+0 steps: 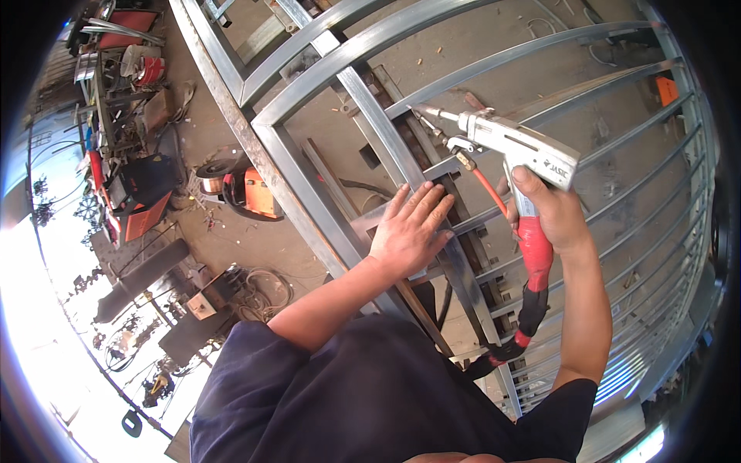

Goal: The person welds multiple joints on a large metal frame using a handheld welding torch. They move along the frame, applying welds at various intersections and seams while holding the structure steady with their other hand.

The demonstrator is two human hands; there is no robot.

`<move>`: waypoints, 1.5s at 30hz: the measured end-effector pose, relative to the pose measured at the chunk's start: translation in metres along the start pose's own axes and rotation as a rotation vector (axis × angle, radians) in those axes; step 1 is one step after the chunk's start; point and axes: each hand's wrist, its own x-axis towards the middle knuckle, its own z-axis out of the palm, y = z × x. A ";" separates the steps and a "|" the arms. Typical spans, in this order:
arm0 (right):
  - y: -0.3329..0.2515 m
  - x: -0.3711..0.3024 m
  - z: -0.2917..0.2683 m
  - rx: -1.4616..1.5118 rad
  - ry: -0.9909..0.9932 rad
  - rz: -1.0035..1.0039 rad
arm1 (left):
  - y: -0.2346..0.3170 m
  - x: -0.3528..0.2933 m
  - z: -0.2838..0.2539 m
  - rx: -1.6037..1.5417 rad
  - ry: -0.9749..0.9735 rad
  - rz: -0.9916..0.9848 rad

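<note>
My right hand (552, 212) grips the handle of a white and silver welding gun (525, 143), its grip wrapped in red tape. A thin orange hose (492, 190) joins the gun near the nozzle. The slim tip points left, at or close to the joint of a crossbar (455, 82) and a long square tube (378, 119); whether it touches, I cannot tell. Lying flat with fingers stretched out, my left hand (411, 231) rests on the long tube below that joint. Both belong to a grey metal frame (282, 147) with many parallel bars.
A dark cable (532, 309) with red bands runs from the gun toward my body. On the floor at left are an orange machine (261, 193) beside a wire spool (218, 174), a black and orange machine (143, 189), and coiled cables (266, 292). A red-and-white bucket (152, 71) stands farther back.
</note>
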 end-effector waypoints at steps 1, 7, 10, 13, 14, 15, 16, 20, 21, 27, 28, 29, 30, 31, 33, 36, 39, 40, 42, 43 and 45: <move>0.005 0.003 -0.003 0.035 0.018 0.013 | -0.004 0.006 -0.008 -0.030 0.111 0.034; 0.033 0.009 -0.004 0.161 0.042 -0.024 | -0.076 0.119 -0.091 -0.098 0.425 0.031; 0.037 0.014 -0.005 0.117 -0.016 -0.022 | -0.078 0.206 -0.132 0.065 0.123 0.118; 0.043 0.016 -0.001 0.158 -0.072 0.011 | -0.082 0.268 -0.118 0.229 -0.294 0.133; 0.047 0.016 0.001 0.187 -0.068 0.028 | -0.076 0.281 -0.111 0.334 -0.421 0.117; 0.051 0.017 0.002 0.200 -0.072 0.035 | -0.076 0.288 -0.103 0.360 -0.448 0.123; 0.055 0.017 0.004 0.215 -0.074 0.042 | -0.075 0.295 -0.097 0.387 -0.476 0.132; 0.060 0.021 0.010 0.260 -0.109 0.003 | -0.086 0.300 -0.091 0.374 -0.475 0.200; 0.060 0.021 0.010 0.254 -0.115 0.006 | -0.086 0.301 -0.091 0.367 -0.487 0.167; 0.058 0.022 0.018 0.243 -0.106 -0.068 | -0.083 0.303 -0.093 0.372 -0.506 0.120; 0.058 0.022 0.020 0.253 -0.101 -0.079 | -0.085 0.304 -0.092 0.381 -0.507 0.141; 0.058 0.022 0.021 0.263 -0.095 -0.089 | -0.086 0.305 -0.091 0.389 -0.509 0.162; 0.056 0.022 0.022 0.252 -0.100 -0.082 | -0.087 0.307 -0.090 0.394 -0.511 0.153; 0.056 0.021 0.021 0.240 -0.103 -0.073 | -0.085 0.307 -0.090 0.395 -0.513 0.146; 0.054 0.020 0.022 0.222 -0.106 -0.063 | -0.085 0.305 -0.093 0.366 -0.508 0.162; 0.052 0.018 0.024 0.206 -0.105 -0.058 | -0.088 0.298 -0.100 0.281 -0.473 0.208; 0.049 0.017 0.023 0.192 -0.123 -0.033 | -0.087 0.294 -0.102 0.245 -0.438 0.185; 0.047 0.016 0.024 0.195 -0.119 -0.004 | -0.088 0.297 -0.099 0.243 -0.452 0.184; 0.048 0.016 0.026 0.173 -0.116 -0.014 | -0.093 0.298 -0.095 0.222 -0.436 0.208; 0.047 0.016 0.026 0.166 -0.121 -0.017 | -0.095 0.296 -0.097 0.205 -0.408 0.229; 0.044 0.015 0.026 0.158 -0.125 -0.016 | -0.108 0.300 -0.088 0.283 -0.345 0.442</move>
